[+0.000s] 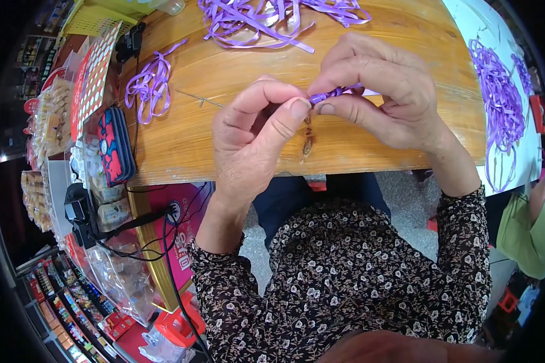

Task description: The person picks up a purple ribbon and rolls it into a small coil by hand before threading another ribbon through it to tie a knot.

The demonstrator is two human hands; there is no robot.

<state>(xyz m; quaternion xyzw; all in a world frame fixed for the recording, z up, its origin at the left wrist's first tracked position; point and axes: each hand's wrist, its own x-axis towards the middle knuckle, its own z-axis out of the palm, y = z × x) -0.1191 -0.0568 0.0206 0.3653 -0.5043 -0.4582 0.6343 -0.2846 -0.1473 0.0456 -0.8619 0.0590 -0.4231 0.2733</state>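
Above the front part of the wooden table, a short length of shiny purple ribbon (326, 95), twisted or braided, runs between my hands. My left hand (254, 124) pinches its left end between thumb and forefinger. On the other end, the thumb and forefinger of my right hand (381, 91) are closed. Just left of my left hand, a thin dark wire-like piece (201, 99) lies on the wood; whether it reaches into the hand is hidden. A loose bundle of purple ribbon (150, 88) rests farther left.
A tangled heap of purple ribbons (254, 21) covers the table's (188, 145) far side. More curled ribbons (496, 91) lie on a white surface at right. A red and blue zip pouch (115, 145), black cables (157, 239) and packaged goods line the left. Someone's green sleeve (521, 233) shows at right.
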